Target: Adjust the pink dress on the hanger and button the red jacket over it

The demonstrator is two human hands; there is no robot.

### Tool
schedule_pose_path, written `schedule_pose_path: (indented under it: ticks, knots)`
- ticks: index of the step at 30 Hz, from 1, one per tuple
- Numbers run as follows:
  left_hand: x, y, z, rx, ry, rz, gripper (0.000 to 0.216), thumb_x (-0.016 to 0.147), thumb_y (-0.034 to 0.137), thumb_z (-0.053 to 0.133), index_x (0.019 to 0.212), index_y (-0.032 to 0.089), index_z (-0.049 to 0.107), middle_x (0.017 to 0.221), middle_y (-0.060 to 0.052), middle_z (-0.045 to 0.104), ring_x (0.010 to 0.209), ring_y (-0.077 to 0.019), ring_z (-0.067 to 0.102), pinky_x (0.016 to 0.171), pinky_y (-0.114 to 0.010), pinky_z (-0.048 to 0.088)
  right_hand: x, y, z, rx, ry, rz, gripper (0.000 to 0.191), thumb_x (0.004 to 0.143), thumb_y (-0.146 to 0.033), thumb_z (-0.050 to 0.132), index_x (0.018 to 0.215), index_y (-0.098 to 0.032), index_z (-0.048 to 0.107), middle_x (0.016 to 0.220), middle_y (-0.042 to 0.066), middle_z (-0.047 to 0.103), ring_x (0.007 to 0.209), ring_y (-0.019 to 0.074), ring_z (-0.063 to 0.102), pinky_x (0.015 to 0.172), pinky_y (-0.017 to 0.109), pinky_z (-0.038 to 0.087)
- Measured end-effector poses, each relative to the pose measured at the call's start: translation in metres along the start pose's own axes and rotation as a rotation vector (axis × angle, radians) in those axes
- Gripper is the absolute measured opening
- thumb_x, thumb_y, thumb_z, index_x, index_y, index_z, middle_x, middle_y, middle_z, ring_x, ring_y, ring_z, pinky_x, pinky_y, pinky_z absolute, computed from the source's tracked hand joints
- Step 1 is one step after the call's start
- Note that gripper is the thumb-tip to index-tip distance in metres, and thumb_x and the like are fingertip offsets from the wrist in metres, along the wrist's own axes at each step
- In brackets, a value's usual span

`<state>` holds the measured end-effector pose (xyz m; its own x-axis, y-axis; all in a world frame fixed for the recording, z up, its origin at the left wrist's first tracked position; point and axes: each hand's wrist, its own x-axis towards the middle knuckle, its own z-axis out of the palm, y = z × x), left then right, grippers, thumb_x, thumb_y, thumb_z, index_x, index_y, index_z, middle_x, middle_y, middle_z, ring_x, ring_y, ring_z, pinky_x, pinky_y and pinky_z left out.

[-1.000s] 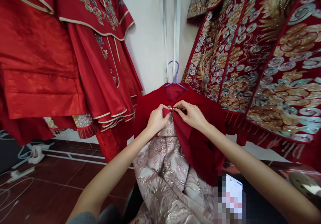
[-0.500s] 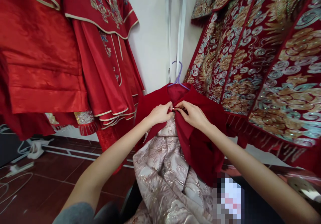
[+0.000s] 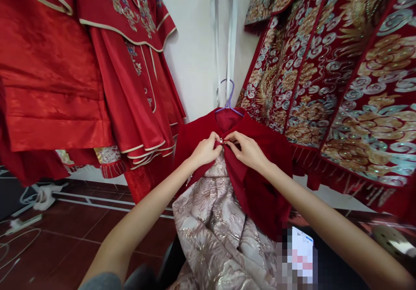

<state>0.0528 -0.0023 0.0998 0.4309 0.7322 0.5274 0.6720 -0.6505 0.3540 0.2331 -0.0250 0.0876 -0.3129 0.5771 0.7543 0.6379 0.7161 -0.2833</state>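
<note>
Velvet jacket, red (image 3: pixel 266 151), hangs in front of us on a purple hanger (image 3: pixel 229 101); the hanger's lower part sits inside the collar opening, and its hook rises to two upright white bars (image 3: pixel 231 30). Within the jacket's parted front we see the upper part of a pale pink brocade dress (image 3: pixel 208 216), whose skirt spreads below the jacket's bottom edge.

Orientation: the jacket's collar points away from us and its bottom edge toward us. The dress's long axis runs from the collar down to our lap. The small beaded clasp (image 3: pixel 222 141) lies just below the collar, where the two front edges meet, its longer direction running side to side, from one hand to the other.

Our left hand (image 3: pixel 216 143) has thumb and forefinger pinched on the jacket's front edge at the clasp's left end. Our right hand (image 3: pixel 229 143) is pinched likewise at the opposite end, fingertips near the left's. We cannot tell whether the clasp is fastened.

Surroundings: plain red garments (image 3: pixel 130 95) with cream piping hang at left; heavily embroidered ones (image 3: pixel 344 86) with fringed lower edges hang at right. On the tiled floor (image 3: pixel 81 220), toward its left edge, we note pale shoes (image 3: pixel 44 198) and a white power strip (image 3: pixel 24 223) with cables. A phone (image 3: pixel 302 253), partly pixelated, lies beside the skirt at lower right.
</note>
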Motion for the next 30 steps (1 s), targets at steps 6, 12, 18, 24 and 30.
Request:
schedule_pose_path:
  ticks: [6,12,18,24,30]
  knots:
    - [-0.005,0.008,-0.007,0.179,-0.05,0.016,0.026,0.08,0.027,0.051,0.105,0.022,0.053,0.072,-0.003,0.064,0.07,-0.0233,0.064,0.066,-0.03,0.045,-0.001,0.0,0.004,-0.028,0.021,0.016,0.017,0.088,-0.02,0.046,0.101,-0.025,0.057,0.097,0.004,0.065,0.09,0.0204,0.06,0.082,0.035,0.05]
    - [-0.011,0.016,-0.01,0.27,0.02,0.048,0.025,0.084,0.042,0.051,0.1,0.023,0.055,0.081,-0.005,0.067,0.078,-0.0253,0.065,0.067,-0.03,0.045,-0.005,-0.002,0.001,0.021,0.007,0.02,0.017,0.088,-0.02,0.047,0.1,-0.024,0.057,0.098,0.004,0.065,0.088,0.0196,0.062,0.082,0.036,0.051]
    - [-0.008,0.02,-0.01,0.209,0.006,0.062,0.02,0.085,0.035,0.051,0.098,0.021,0.056,0.087,-0.005,0.067,0.078,-0.0216,0.064,0.068,-0.028,0.045,-0.005,-0.002,0.0,0.065,0.026,0.025,0.015,0.087,-0.022,0.05,0.099,-0.023,0.059,0.097,0.004,0.066,0.086,0.0191,0.062,0.081,0.036,0.052]
    - [-0.006,0.014,-0.01,0.161,0.032,0.131,0.017,0.082,0.031,0.052,0.095,0.021,0.058,0.084,-0.004,0.067,0.071,-0.0188,0.062,0.063,-0.027,0.042,-0.002,0.001,0.001,0.157,0.041,0.029,0.012,0.085,-0.024,0.055,0.095,-0.023,0.06,0.093,0.003,0.066,0.082,0.0177,0.063,0.078,0.034,0.054]
    - [0.005,0.009,-0.012,0.019,0.017,0.19,0.01,0.076,0.024,0.056,0.084,0.019,0.061,0.073,0.001,0.065,0.066,-0.0129,0.058,0.061,-0.022,0.039,0.001,-0.002,-0.001,0.216,0.063,0.08,0.014,0.082,-0.027,0.058,0.095,-0.022,0.058,0.09,0.004,0.066,0.082,0.0179,0.064,0.078,0.036,0.057]
